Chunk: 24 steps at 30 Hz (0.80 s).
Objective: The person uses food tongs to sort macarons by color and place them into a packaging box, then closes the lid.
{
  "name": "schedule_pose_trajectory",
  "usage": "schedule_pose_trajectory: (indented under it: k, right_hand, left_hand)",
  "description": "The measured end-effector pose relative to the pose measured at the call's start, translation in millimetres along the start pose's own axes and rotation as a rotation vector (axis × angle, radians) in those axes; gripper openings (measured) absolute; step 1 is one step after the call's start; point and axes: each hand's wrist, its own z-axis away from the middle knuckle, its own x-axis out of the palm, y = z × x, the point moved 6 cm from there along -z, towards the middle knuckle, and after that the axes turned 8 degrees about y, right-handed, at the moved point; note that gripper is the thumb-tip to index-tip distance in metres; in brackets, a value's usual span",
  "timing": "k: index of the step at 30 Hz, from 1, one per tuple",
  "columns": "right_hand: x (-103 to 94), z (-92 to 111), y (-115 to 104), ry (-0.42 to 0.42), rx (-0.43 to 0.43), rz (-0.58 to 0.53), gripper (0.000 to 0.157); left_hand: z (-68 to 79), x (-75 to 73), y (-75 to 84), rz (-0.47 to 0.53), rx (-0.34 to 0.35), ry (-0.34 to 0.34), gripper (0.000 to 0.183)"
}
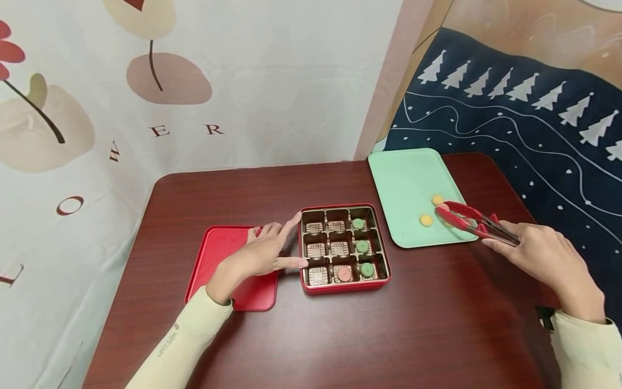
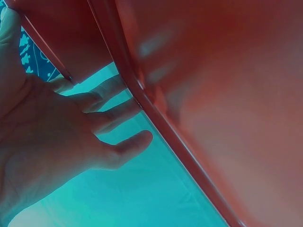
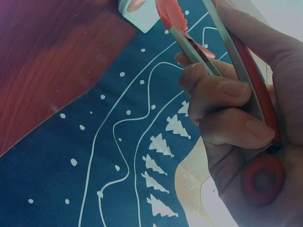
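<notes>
The right hand (image 1: 551,256) gripped tongs (image 1: 465,209), three o'clock from the box (image 1: 345,289). The left hand (image 1: 259,254), fingers spread, touched its nine-o'clock side.

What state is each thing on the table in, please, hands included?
Red box: open, partly filled with green pieces and one pink piece
Red lid: off, beside the box
Green tray: flat, holding yellow pieces
Tongs: partly open over the tray; grip on a piece unclear
Left hand: thumb and forefinger spread at the box's edge
Right hand: gripping the tongs
</notes>
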Motion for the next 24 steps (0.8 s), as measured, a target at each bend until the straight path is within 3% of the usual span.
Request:
schedule_pose_trajectory:
  k: [24]
  right_hand:
    - [-13.3, -1.0, -25.9, 0.132, -0.098, -0.052, 0.071]
  left_hand:
    - [-0.3, -1.0, 2.3, 0.012, -0.034, -0.028, 0.115]
